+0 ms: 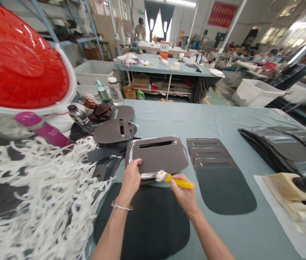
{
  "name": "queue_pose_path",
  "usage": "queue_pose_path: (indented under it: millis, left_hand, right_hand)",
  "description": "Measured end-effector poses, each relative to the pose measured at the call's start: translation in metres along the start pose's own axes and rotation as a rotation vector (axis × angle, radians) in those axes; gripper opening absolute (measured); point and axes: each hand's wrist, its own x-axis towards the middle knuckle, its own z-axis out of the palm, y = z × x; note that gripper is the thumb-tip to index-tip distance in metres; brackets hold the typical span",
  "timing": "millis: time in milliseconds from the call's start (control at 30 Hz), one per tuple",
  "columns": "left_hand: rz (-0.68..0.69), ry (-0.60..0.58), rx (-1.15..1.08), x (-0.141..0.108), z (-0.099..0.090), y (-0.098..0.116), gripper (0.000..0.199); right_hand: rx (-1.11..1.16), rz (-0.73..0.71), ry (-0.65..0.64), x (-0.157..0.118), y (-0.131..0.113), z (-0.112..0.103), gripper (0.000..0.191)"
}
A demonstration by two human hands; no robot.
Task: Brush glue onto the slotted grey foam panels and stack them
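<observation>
In my right hand (184, 193) is a brush with a yellow handle (181, 182). Its white-coated bristles (161, 176) touch the near edge of a dark grey slotted panel (159, 159). White paste streaks that panel's left and near edges. My left hand (133, 177) rests on the panel's left near corner, fingers closed at its edge; whether they pinch it I cannot tell. Below both hands lies a larger dark panel (144, 220) with rounded corners. Right of the brush, several slotted panels (223, 191) overlap in a stepped row, with white paste near their slots.
White strips (68, 202) heap up on the left, beside a purple bottle (44, 128) and a big red fan-like object (20, 57). Stacked dark panels (291, 144) lie at right, near a cream-coloured glue container (288, 189) on a white sheet. A person (140, 30) stands far back.
</observation>
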Motion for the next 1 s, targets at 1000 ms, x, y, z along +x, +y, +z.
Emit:
queue_pose_path:
  millis: [1000]
  left_hand:
    - [0.003,0.057,0.496,-0.009,0.017,0.033,0.031]
  right_hand:
    - [0.023,-0.224,0.088,0.13,-0.036,0.122,0.015]
